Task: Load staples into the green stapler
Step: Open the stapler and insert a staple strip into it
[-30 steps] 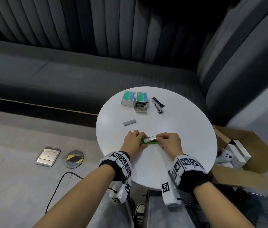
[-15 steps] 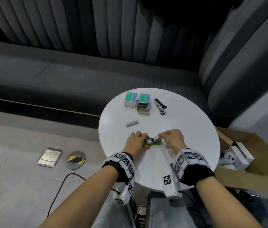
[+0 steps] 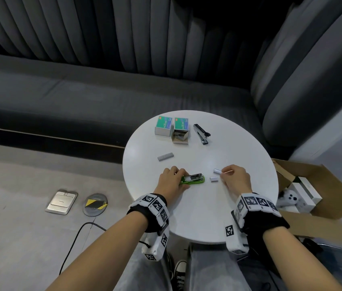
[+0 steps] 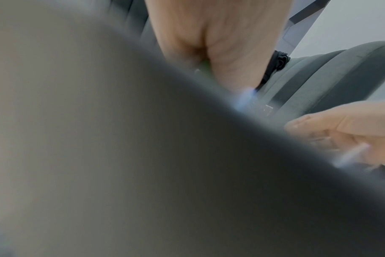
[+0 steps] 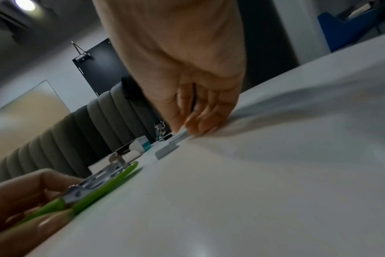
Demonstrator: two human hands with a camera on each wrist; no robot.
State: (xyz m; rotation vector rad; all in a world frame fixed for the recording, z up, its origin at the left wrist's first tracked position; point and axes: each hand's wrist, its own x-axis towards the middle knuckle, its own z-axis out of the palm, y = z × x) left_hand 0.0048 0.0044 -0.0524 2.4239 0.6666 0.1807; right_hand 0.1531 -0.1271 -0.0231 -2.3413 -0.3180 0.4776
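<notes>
The round, glossy white tabletop (image 3: pixel 218 206) carries the green stapler (image 3: pixel 193 179) near its 7 o'clock edge, opened, metal channel up, long axis 9-to-3. The left hand (image 3: pixel 171 181) pinches its 9 o'clock end. The right hand (image 3: pixel 236 178) pinches a short staple strip (image 3: pixel 217 171); another piece (image 3: pixel 214 179) lies beside. At 12 o'clock, an open cardboard box (image 3: pixel 180 133) holds staples.

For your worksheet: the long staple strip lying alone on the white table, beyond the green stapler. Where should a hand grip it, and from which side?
Probably from above, pinching the staple strip across its two long sides near the middle. It lies flat on the table with bare surface all round, so thumb and finger can drop on either side. It is thin and low, so an end-on or sideways approach would likely push it along.
</notes>
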